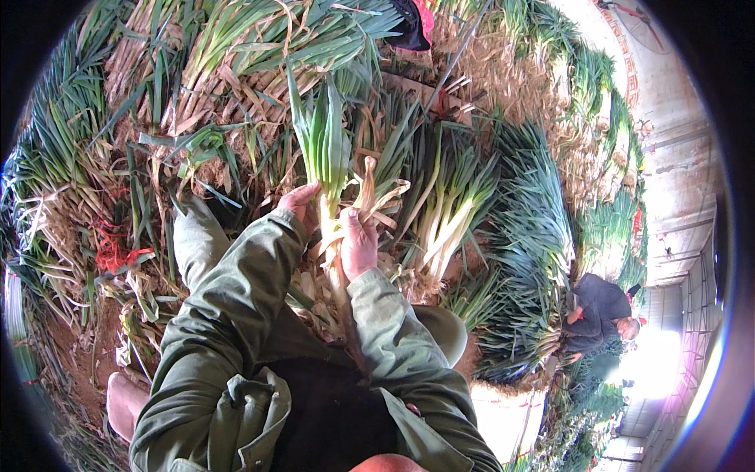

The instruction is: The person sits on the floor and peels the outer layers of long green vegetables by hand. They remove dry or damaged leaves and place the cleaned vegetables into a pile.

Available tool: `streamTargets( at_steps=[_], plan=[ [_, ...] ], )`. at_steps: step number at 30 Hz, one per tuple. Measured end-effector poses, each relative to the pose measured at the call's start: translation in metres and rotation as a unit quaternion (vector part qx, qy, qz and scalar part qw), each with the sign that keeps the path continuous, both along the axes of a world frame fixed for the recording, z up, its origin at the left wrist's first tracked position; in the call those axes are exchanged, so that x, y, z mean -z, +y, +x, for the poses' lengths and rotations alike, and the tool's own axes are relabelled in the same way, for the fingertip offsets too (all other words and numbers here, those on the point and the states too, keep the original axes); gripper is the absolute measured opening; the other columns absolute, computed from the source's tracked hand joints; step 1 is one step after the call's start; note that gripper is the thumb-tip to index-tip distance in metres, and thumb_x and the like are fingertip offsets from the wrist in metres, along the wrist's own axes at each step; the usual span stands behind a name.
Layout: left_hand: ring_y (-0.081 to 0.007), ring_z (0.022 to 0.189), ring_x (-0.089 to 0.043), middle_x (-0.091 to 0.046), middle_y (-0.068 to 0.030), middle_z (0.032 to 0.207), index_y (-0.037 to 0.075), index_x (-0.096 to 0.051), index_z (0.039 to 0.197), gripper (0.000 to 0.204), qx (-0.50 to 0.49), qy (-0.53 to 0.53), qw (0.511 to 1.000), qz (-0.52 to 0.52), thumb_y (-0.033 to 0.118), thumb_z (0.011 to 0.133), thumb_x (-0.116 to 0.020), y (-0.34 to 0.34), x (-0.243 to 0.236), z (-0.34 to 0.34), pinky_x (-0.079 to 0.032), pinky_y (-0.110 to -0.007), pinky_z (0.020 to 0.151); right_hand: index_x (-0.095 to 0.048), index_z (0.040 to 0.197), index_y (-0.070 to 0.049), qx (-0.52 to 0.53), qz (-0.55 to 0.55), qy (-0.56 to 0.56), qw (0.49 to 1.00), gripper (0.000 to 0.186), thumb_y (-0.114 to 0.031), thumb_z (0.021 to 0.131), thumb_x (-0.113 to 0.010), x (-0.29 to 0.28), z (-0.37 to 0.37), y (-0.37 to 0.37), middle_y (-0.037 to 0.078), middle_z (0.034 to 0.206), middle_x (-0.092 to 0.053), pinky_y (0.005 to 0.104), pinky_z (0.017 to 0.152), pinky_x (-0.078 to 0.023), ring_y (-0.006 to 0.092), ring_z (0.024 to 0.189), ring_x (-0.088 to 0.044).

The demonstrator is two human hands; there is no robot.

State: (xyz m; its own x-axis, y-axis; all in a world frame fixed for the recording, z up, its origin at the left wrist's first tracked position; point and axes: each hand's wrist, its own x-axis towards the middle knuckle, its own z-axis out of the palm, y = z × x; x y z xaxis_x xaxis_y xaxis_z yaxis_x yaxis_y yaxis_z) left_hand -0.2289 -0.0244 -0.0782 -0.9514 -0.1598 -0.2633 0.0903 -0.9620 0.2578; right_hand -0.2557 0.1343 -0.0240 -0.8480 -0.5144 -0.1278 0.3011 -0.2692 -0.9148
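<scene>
A person in a green coat (236, 303) holds one leek (331, 193) up in front of the body with two bare hands. The left hand (301, 200) is closed on the leek, just under its green leaves. The right hand (359, 244) is a bit lower, on the other side. Its thumb and fingers are pinched on some dry leaves (367, 185) that stick out from the leek. It is hard to tell if this hand grips the white stem too. The leek stands nearly upright, with its green top away from the person and its low end between the knees.

Just right of the hands, a few leeks with white stems (448, 228) lie side by side. Past them is a big heap (531, 244) of green leeks. More leeks (75, 141) lie on the left and at the far side. Some red netting (114, 244) sits among the leaves on the left. Far to the right, a co-worker (599, 315) in dark clothes bends down by the heap. A pale wall (680, 173) stands behind.
</scene>
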Motion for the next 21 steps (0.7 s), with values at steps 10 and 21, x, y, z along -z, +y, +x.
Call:
streamTargets(
  at_steps=[10, 21],
  plan=[
    [-0.0349, 0.093, -0.069, -0.066, -0.0167, 0.116, 0.004, -0.050, 0.136, 0.042, -0.101, 0.053, 0.993, 0.025, 0.016, 0.097, -0.062, 0.002, -0.012, -0.007, -0.060, -0.053, 0.084, -0.060, 0.105, -0.003, -0.067, -0.017, 0.088, 0.994, 0.028, -0.031, 0.103, -0.060, -0.034, 0.041, 0.050, 0.005, 0.088, -0.064, 0.0322, 0.079, -0.055, 0.0133, 0.081, -0.063],
    [-0.0394, 0.088, -0.068, -0.064, -0.0209, 0.110, -0.002, -0.057, 0.117, 0.034, -0.185, -0.020, 0.982, 0.021, 0.022, 0.095, -0.068, -0.025, -0.019, -0.012, -0.063, -0.052, 0.077, -0.053, 0.096, -0.006, -0.230, 0.124, -0.003, 0.965, 0.014, -0.017, 0.101, -0.060, -0.060, 0.102, 0.154, -0.005, 0.079, -0.052, 0.0260, 0.067, -0.041, 0.0060, 0.077, -0.049]
  ],
)
